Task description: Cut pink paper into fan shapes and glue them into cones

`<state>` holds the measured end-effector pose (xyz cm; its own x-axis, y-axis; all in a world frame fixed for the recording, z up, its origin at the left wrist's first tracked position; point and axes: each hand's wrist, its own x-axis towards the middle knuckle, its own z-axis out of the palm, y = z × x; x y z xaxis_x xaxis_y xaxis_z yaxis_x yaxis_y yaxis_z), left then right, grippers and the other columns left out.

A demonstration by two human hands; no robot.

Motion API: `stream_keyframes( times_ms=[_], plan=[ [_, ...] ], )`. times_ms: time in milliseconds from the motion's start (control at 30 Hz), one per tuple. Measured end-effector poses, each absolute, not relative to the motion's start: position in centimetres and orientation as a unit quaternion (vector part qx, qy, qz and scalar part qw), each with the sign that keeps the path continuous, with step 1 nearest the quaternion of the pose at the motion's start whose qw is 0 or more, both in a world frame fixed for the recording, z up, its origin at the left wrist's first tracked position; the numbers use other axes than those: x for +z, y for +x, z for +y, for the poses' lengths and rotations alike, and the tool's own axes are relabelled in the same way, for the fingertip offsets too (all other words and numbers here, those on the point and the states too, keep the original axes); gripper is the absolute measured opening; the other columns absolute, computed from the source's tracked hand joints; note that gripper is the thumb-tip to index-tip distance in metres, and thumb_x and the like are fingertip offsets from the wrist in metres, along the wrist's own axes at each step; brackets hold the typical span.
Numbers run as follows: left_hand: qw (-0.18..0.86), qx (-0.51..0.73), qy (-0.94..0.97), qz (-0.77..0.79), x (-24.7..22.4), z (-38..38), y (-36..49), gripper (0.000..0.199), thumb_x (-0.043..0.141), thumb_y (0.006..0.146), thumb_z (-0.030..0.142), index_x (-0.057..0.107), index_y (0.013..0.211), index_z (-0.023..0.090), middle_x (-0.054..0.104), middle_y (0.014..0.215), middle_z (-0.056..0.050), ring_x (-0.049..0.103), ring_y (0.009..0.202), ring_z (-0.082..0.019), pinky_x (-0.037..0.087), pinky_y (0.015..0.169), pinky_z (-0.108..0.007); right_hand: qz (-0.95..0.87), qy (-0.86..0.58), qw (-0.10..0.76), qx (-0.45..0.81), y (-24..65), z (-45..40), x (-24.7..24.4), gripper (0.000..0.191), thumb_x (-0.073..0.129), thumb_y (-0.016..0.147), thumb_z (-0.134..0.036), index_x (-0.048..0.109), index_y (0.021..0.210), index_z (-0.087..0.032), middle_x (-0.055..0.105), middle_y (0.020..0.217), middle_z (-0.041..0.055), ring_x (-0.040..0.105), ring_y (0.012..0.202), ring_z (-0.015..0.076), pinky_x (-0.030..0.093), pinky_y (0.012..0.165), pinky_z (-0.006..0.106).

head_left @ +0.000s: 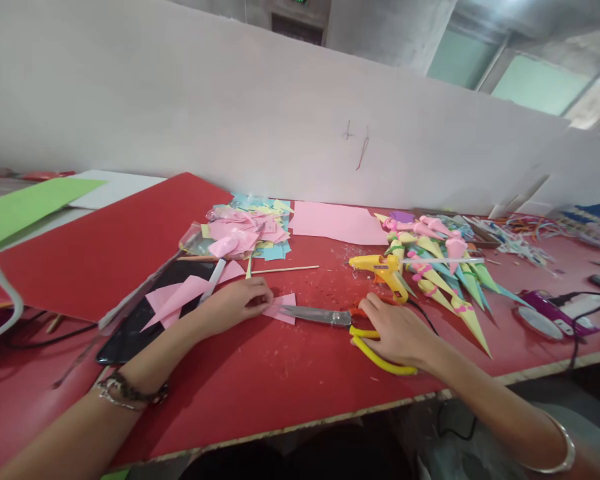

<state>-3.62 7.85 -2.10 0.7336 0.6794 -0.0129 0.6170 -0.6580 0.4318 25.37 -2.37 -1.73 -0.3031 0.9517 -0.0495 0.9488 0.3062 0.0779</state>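
Observation:
My left hand (244,301) is closed on the left end of a small pink foam piece (286,311), with fingertips pinched at its edge. In my right hand (393,327) is a pair of scissors (325,316) with yellow and orange handles. Its blades point left and their tips lie over the pink piece; whether they cut into it I cannot tell. Under my left forearm, more pink pieces (173,300) lie on a black tablet-like slab (145,327). A yellow glue gun (380,265) rests just behind my right hand.
A heap of pink, yellow and blue cut pieces (247,230) lies at the back, beside a pink sheet (337,223). Several ice-cream-like foam cones (445,257) are piled right of the glue gun. A thin stick (285,269) lies mid-table. A large red sheet (105,247) covers the left.

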Motion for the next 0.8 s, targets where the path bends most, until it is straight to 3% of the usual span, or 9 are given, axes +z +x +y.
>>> stream_keyframes(
  times_ms=[800],
  plan=[
    [0.168,0.070,0.921,0.345,-2.2,8.0,-3.6,0.021,0.042,0.084,0.029,0.061,0.083,0.023,0.059,0.087,-0.001,0.056,0.075,-0.013,0.039,0.065,-0.023,0.813,0.577,0.072,0.007,25.7,-0.9,-1.3,0.036,0.040,0.084,-0.049,0.049,0.103,-0.020,0.053,0.100,0.0070,0.059,0.071,0.0204,0.034,0.056,0.028]
  ],
)
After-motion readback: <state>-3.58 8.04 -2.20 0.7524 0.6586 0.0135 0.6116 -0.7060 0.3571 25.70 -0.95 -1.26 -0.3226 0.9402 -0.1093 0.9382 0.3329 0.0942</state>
